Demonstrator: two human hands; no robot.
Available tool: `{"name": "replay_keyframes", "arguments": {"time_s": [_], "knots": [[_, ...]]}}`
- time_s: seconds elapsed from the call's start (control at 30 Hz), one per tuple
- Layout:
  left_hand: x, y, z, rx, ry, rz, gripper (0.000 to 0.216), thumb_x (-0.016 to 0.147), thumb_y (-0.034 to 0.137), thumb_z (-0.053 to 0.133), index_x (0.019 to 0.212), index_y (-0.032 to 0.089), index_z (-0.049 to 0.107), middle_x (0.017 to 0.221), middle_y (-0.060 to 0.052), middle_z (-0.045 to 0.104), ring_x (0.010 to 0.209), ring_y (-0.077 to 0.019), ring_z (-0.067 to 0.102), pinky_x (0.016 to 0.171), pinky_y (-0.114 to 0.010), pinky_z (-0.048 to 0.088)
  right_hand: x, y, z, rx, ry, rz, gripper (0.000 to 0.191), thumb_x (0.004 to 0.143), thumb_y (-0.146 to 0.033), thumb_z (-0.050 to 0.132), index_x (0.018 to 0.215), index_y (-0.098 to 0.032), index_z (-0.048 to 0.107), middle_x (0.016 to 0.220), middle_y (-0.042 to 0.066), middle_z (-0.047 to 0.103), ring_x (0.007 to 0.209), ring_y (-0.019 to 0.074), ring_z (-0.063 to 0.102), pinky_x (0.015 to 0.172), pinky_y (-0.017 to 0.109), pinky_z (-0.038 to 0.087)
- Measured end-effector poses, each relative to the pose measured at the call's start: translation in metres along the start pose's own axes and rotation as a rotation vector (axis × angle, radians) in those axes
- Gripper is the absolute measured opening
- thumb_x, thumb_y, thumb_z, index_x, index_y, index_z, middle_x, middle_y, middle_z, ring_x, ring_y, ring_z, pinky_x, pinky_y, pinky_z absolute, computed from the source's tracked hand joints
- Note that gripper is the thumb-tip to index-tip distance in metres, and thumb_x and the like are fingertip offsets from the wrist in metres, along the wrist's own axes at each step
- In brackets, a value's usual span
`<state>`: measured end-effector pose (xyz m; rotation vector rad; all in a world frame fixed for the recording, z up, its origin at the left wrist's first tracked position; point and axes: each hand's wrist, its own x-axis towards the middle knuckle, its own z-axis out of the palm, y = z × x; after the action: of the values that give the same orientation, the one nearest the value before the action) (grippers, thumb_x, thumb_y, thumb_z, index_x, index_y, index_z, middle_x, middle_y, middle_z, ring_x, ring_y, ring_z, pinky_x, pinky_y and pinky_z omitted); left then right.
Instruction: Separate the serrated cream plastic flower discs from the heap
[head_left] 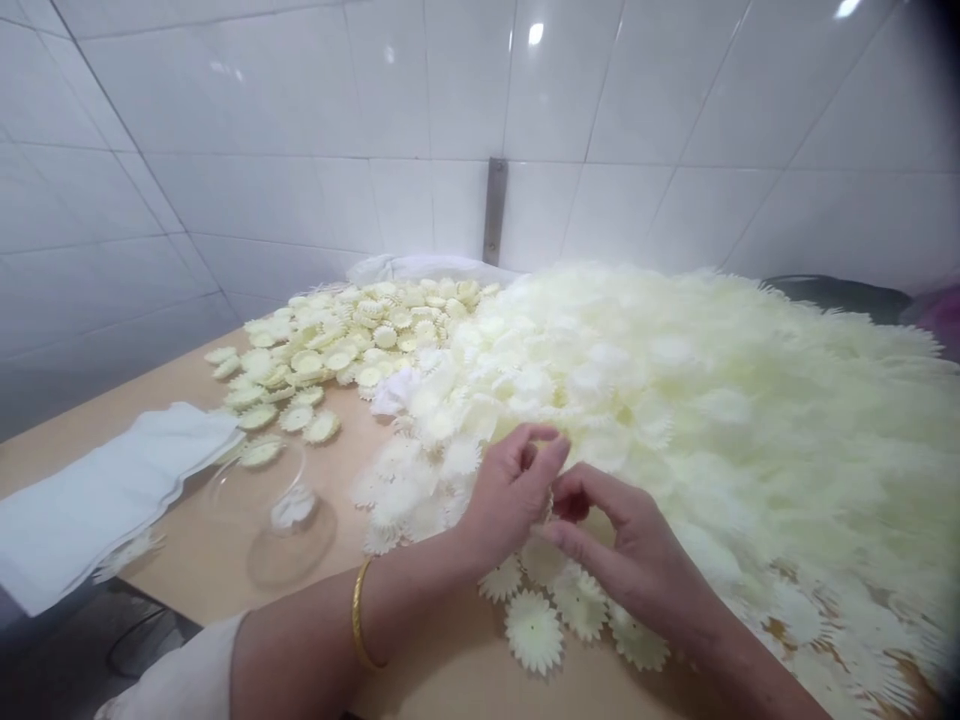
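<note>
My left hand (pixel 517 482) and my right hand (pixel 630 548) meet over the front edge of the big pile, fingers pinched. Between their fingertips shows a bit of the toothed edge of a pale petal disc; most of it is hidden by the fingers. Several flat, notched petal discs (pixel 534 632) lie on the table just below my hands. Behind and to the right rises a large heap of thin, cream-white petal discs (pixel 675 400). Thicker, cup-like flower pieces (pixel 322 350) are piled at the back left. A gold bangle circles my left wrist.
A stack of white sheets (pixel 112 490) overhangs the table's left edge. A clear round object (pixel 292 540) with something white on it stands beside the stack. The wooden tabletop (pixel 352 430) backs onto a tiled wall carrying a metal strip (pixel 495 210). Something dark (pixel 840 295) sits at the back right.
</note>
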<state>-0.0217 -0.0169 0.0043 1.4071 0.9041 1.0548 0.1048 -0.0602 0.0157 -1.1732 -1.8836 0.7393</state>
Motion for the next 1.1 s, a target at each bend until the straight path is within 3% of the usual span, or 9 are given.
{"name": "replay_keyframes", "arguments": {"time_s": [0.13, 0.27, 0.33, 0.43, 0.73, 0.83, 0.93, 1.0, 1.1], "knots": [[0.001, -0.001, -0.002, -0.059, -0.01, -0.119, 0.041, 0.078, 0.054, 0.042, 0.086, 0.018, 0.058, 0.069, 0.001, 0.046, 0.056, -0.0079, 0.042, 0.05, -0.02, 0.036, -0.001, 0.001, 0.002, 0.02, -0.009, 0.072, 0.016, 0.084, -0.026, 0.046, 0.07, -0.018, 0.051, 0.062, -0.001, 0.051, 0.056, 0.0113, 0.046, 0.052, 0.024, 0.038], [0.002, -0.001, -0.003, -0.22, -0.033, -0.197, 0.037, 0.074, 0.053, 0.05, 0.081, 0.017, 0.057, 0.081, -0.001, 0.049, 0.058, -0.0077, 0.046, 0.05, -0.021, 0.04, 0.0, 0.005, -0.005, 0.052, 0.127, 0.155, 0.019, 0.083, -0.029, 0.046, 0.068, -0.018, 0.052, 0.059, -0.001, 0.051, 0.056, 0.012, 0.048, 0.052, 0.024, 0.04], [0.003, -0.002, -0.003, -0.307, -0.123, -0.196, 0.03, 0.071, 0.046, 0.058, 0.081, 0.017, 0.055, 0.077, 0.0, 0.05, 0.056, -0.0077, 0.048, 0.049, -0.022, 0.041, 0.001, 0.006, -0.009, 0.072, 0.185, 0.183, 0.019, 0.082, -0.029, 0.047, 0.068, -0.018, 0.053, 0.059, -0.001, 0.052, 0.057, 0.0125, 0.05, 0.053, 0.024, 0.041], [0.003, -0.005, -0.003, -0.33, -0.205, -0.159, 0.025, 0.069, 0.035, 0.064, 0.081, 0.015, 0.056, 0.071, 0.0, 0.053, 0.055, -0.0083, 0.05, 0.05, -0.021, 0.042, 0.003, 0.005, -0.012, 0.092, 0.17, 0.206, 0.019, 0.082, -0.029, 0.048, 0.068, -0.018, 0.053, 0.061, 0.0, 0.055, 0.058, 0.0128, 0.052, 0.054, 0.024, 0.041], [0.002, -0.007, -0.005, -0.2, -0.123, -0.139, 0.032, 0.074, 0.041, 0.056, 0.059, 0.016, 0.043, 0.042, 0.008, 0.03, 0.033, -0.0029, 0.029, 0.032, -0.016, 0.02, 0.003, 0.005, -0.007, 0.072, 0.063, 0.215, 0.02, 0.084, -0.028, 0.043, 0.068, -0.018, 0.048, 0.06, -0.001, 0.05, 0.057, 0.0118, 0.048, 0.053, 0.024, 0.041], [0.001, -0.004, -0.004, -0.195, -0.116, -0.145, 0.034, 0.074, 0.043, 0.056, 0.059, 0.016, 0.042, 0.044, 0.009, 0.028, 0.034, -0.0018, 0.024, 0.032, -0.015, 0.018, 0.002, 0.006, -0.004, -0.015, 0.155, 0.14, 0.01, 0.083, -0.025, 0.045, 0.077, -0.019, 0.048, 0.068, 0.0, 0.051, 0.062, 0.0127, 0.049, 0.055, 0.024, 0.041], [0.002, -0.005, -0.002, -0.169, -0.085, -0.154, 0.037, 0.071, 0.045, 0.058, 0.058, 0.016, 0.04, 0.048, 0.008, 0.028, 0.037, -0.0016, 0.025, 0.034, -0.015, 0.021, 0.0, 0.008, -0.001, -0.191, 0.273, -0.061, 0.007, 0.082, -0.017, 0.044, 0.083, -0.019, 0.051, 0.076, 0.002, 0.051, 0.069, 0.0138, 0.049, 0.06, 0.026, 0.042], [0.002, -0.008, -0.002, -0.159, -0.065, -0.157, 0.038, 0.07, 0.047, 0.058, 0.058, 0.016, 0.04, 0.049, 0.007, 0.027, 0.038, -0.0019, 0.026, 0.035, -0.015, 0.023, 0.0, 0.011, 0.0, -0.313, 0.251, -0.18, 0.012, 0.082, -0.013, 0.042, 0.082, -0.018, 0.053, 0.078, 0.004, 0.05, 0.071, 0.0147, 0.049, 0.062, 0.028, 0.041], [0.003, -0.015, -0.003, -0.137, -0.038, -0.178, 0.038, 0.071, 0.05, 0.056, 0.06, 0.016, 0.041, 0.051, 0.006, 0.03, 0.039, -0.0031, 0.031, 0.035, -0.016, 0.024, 0.0, 0.014, -0.001, -0.431, 0.176, -0.241, 0.013, 0.081, -0.013, 0.043, 0.083, -0.017, 0.055, 0.08, 0.005, 0.051, 0.072, 0.0161, 0.049, 0.064, 0.029, 0.04]]}}
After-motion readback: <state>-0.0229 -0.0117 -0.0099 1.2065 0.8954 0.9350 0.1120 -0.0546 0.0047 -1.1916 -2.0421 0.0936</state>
